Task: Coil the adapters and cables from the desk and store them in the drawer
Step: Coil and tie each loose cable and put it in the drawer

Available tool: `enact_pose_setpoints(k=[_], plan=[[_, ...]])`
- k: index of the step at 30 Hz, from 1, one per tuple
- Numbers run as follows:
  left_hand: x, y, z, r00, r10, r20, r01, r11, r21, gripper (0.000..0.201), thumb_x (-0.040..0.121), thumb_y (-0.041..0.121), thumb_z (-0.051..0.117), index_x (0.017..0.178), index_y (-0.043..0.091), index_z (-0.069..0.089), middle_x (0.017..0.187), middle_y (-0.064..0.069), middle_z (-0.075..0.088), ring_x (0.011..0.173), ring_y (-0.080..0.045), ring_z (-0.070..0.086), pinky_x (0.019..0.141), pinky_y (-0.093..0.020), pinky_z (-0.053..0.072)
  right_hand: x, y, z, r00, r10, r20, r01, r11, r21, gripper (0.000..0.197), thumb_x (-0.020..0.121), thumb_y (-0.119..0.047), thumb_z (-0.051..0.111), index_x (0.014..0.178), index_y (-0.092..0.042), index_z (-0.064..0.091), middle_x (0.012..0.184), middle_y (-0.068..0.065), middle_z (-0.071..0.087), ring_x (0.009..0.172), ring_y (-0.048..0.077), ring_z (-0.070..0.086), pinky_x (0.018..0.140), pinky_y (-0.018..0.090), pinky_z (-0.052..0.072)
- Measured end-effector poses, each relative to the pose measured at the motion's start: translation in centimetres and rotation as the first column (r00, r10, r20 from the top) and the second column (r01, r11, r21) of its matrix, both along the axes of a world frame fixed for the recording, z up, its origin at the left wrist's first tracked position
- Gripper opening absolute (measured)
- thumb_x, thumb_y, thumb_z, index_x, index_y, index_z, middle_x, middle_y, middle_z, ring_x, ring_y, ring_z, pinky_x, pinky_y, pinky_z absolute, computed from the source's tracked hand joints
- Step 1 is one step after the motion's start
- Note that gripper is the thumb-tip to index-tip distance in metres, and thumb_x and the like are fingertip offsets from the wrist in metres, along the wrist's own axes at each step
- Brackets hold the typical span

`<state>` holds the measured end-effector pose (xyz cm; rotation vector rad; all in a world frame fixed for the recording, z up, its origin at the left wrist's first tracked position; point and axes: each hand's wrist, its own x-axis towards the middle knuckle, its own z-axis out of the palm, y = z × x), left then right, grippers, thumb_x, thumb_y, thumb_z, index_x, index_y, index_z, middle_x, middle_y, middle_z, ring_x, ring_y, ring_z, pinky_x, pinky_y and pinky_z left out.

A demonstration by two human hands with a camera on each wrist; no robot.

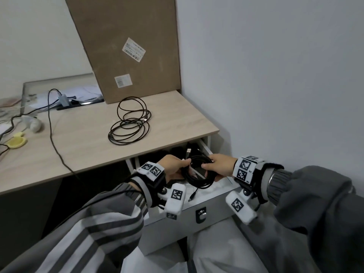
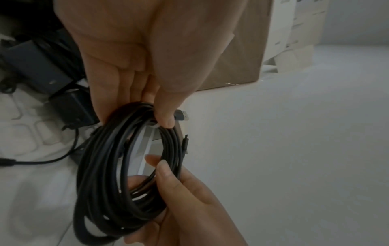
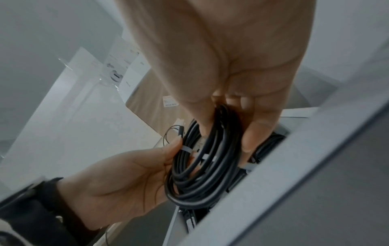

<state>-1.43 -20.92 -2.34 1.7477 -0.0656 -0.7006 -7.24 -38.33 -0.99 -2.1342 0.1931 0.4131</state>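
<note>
Both hands grip coiled black cable [image 1: 199, 172] over open drawer [image 1: 216, 196].

The head camera looks down from up high at the desk [image 1: 82, 138] and the open drawer [image 1: 214, 203], near the bottom. Each wrist camera sits very close, looking along its hand. All three views share the coiled cable [image 1: 199, 172] [image 2: 126, 166] [image 3: 202, 166] in the middle.
</note>
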Motion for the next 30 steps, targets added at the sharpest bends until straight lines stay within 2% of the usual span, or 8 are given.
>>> enact_pose_setpoints(k=[5,9,11,14,16,19,25,30], plan=[[2.5,-0.4,-3.0,0.986,0.04,-0.159,-0.017,0.99,0.142,0.022,0.089,0.019,0.067,0.083,-0.002,0.064,0.081,-0.017,0.067,0.081,-0.032,0.064,0.089,-0.045,0.053,1.1,-1.1,-0.5,0.995,0.036,-0.096,-0.046,0.993,-0.106,0.035,0.097,-0.035,0.049,0.119,-0.009,0.054,0.109,0.007,0.064,0.082,0.015,0.063,0.068,0.026,0.053],[4.1,-1.7,-5.2,0.956,-0.025,-0.292,0.116,0.947,0.298,0.03,0.089,0.024,0.067,0.104,-0.001,0.062,0.109,-0.02,0.067,0.106,-0.034,0.063,0.102,-0.046,0.044,1.8,-1.8,0.0,0.991,0.058,-0.121,-0.071,0.992,-0.102,0.028,0.097,-0.033,0.049,0.114,-0.012,0.056,0.112,0.007,0.063,0.096,0.017,0.063,0.072,0.026,0.05],[3.9,-2.9,-5.1,0.922,-0.107,-0.372,0.255,0.891,0.377,0.03,0.093,0.03,0.06,0.106,0.003,0.059,0.108,-0.015,0.064,0.1,-0.028,0.06,0.094,-0.037,0.046,2.2,-1.9,0.4,0.992,0.054,-0.115,-0.062,0.996,-0.067,0.02,0.097,-0.032,0.048,0.107,-0.015,0.056,0.107,0.005,0.064,0.091,0.016,0.063,0.069,0.024,0.048],[3.8,-4.2,-4.6,0.885,-0.222,-0.41,0.415,0.775,0.476,0.031,0.096,0.037,0.054,0.086,0.007,0.057,0.087,-0.007,0.06,0.074,-0.019,0.056,0.069,-0.029,0.043,2.6,-1.9,0.9,0.993,0.043,-0.106,-0.047,0.998,-0.037,0.018,0.098,-0.03,0.048,0.106,-0.015,0.055,0.105,0.005,0.064,0.085,0.013,0.062,0.067,0.022,0.046],[4.0,-4.9,-4.6,0.868,-0.27,-0.417,0.466,0.733,0.496,0.03,0.096,0.038,0.053,0.084,0.01,0.056,0.077,-0.003,0.061,0.066,-0.016,0.056,0.066,-0.028,0.044,2.8,-1.9,1.1,0.994,0.036,-0.105,-0.04,0.999,-0.031,0.019,0.098,-0.03,0.048,0.108,-0.015,0.055,0.105,0.005,0.065,0.086,0.013,0.063,0.066,0.021,0.046],[3.8,-5.4,-4.4,0.874,-0.254,-0.414,0.434,0.791,0.432,0.024,0.099,0.025,0.05,0.081,0.01,0.053,0.07,-0.002,0.059,0.06,-0.014,0.055,0.059,-0.026,0.045,3.1,-1.9,1.1,0.993,0.02,-0.112,-0.023,0.999,-0.026,0.018,0.098,-0.029,0.048,0.107,-0.016,0.056,0.103,0.003,0.065,0.087,0.014,0.064,0.064,0.02,0.046],[4.3,-4.4,-3.6,0.933,-0.156,-0.324,0.277,0.888,0.368,0.028,0.099,0.012,0.046,0.072,0.008,0.047,0.071,-0.006,0.046,0.06,-0.015,0.045,0.066,-0.029,0.041,4.2,-0.7,1.9,0.996,-0.023,-0.082,0.019,0.999,-0.043,0.011,0.096,-0.025,0.051,0.094,-0.018,0.058,0.091,0.0,0.066,0.08,0.014,0.063,0.061,0.019,0.045],[4.8,-1.0,0.6,0.96,-0.065,-0.274,0.127,0.968,0.217,0.016,0.093,0.013,0.055,0.078,0.009,0.059,0.063,-0.001,0.064,0.057,-0.012,0.058,0.054,-0.022,0.046,5.9,1.8,3.4,0.992,-0.114,0.062,0.114,0.993,0.006,0.017,0.092,-0.015,0.055,0.076,-0.017,0.06,0.077,0.002,0.065,0.063,0.012,0.059,0.052,0.02,0.039]])
